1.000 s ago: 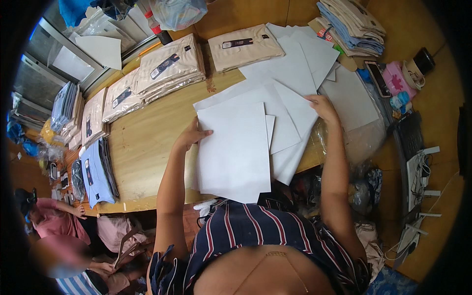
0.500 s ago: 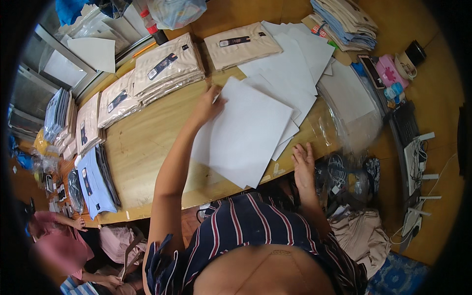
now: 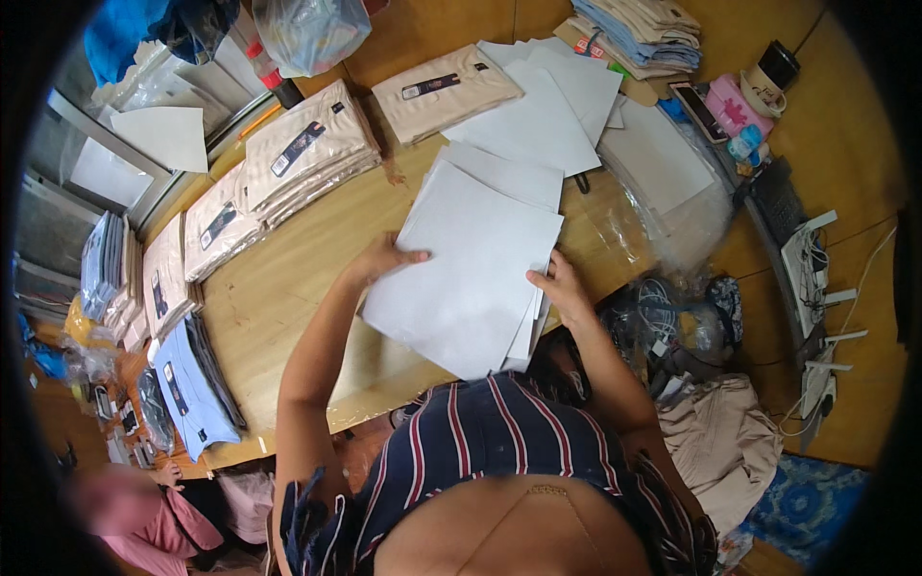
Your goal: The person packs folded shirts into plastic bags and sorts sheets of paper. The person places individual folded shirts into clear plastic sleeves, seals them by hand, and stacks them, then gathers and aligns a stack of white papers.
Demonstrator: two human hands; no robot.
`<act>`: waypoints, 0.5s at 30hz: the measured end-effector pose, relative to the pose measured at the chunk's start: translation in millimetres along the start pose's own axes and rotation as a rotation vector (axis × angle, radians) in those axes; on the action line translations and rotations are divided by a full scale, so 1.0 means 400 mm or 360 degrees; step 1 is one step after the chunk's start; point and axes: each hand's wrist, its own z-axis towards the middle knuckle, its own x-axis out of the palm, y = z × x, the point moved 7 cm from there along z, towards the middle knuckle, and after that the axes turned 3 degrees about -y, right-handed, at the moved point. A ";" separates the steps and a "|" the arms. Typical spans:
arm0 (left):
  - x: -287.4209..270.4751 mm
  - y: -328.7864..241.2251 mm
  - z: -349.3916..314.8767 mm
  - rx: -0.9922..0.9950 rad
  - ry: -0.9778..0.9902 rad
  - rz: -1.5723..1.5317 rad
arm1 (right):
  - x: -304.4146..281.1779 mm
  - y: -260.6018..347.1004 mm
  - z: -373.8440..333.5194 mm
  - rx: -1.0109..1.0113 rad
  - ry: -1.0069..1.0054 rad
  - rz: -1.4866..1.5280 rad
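Note:
A stack of white sheets is between my two hands, over the near edge of the wooden table. My left hand grips its left edge, the thumb lying on top. On the opposite edge my right hand is closed, thumb over the paper and fingers partly hidden behind it. The sheets are unevenly aligned, with several corners sticking out at the lower right and upper edge. Beyond them, more white sheets lie fanned out beside a beige folded garment in clear wrapping.
Wrapped beige garments line the table's far left side, with a blue folded garment nearer. Clear plastic bags lie at the right, before a phone and pink box. At lower left sits another person.
The stack has been pulled nearer and turned more upright. My right hand has moved from the table edge onto the stack's right side; my left hand has come down along its left edge.

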 end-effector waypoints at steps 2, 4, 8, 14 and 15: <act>0.009 -0.010 -0.085 0.0113 -0.0158 -0.0316 | 0.016 -0.004 -0.021 -0.0077 -0.0099 0.0193; 0.002 -0.012 -0.149 0.0244 -0.0304 -0.0532 | 0.040 0.035 -0.022 -0.0298 -0.0023 0.0276; -0.051 -0.013 -0.235 0.0589 -0.0600 -0.0718 | 0.078 0.259 -0.047 -0.0969 -0.0088 -0.0392; -0.059 -0.087 -0.332 0.0855 -0.0867 -0.0606 | 0.112 0.365 -0.043 -0.1089 0.0219 -0.0003; -0.062 -0.072 -0.334 0.0806 -0.0873 -0.0636 | 0.114 0.357 -0.052 -0.1092 0.0246 -0.0062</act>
